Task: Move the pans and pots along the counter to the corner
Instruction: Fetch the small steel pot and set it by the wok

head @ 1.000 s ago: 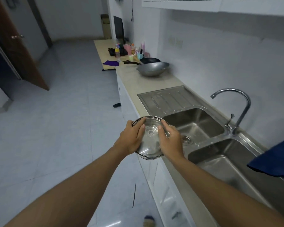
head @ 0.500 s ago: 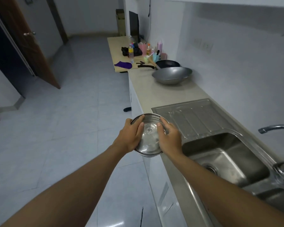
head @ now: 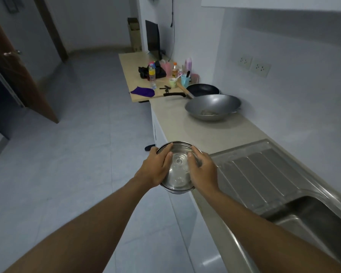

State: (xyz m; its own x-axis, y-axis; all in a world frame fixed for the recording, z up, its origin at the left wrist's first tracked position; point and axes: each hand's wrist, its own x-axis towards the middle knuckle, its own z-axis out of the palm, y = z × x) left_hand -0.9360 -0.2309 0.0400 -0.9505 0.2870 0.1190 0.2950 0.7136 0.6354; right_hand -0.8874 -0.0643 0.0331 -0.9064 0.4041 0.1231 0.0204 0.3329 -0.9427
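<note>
A steel pot with a glass lid (head: 178,170) is held in the air beside the counter's front edge, just left of the drainboard. My left hand (head: 156,169) grips its left side with the thumb on the lid. My right hand (head: 202,170) clasps the right side, fingers over the lid. Farther along the beige counter (head: 181,133) rests a grey wok (head: 213,107), and behind it a black frying pan (head: 203,89) with a wooden handle.
A steel drainboard (head: 264,170) and sink basin (head: 313,219) lie to the right. Beyond the pans a wooden table (head: 130,75) holds bottles, cups, a purple cloth (head: 143,91) and a black monitor. A brown door (head: 18,75) stands open at left over tiled floor.
I have moved forward along the counter carrying the pot in both hands; the faucet and far basin have left view and the wok and frying pan are nearer.
</note>
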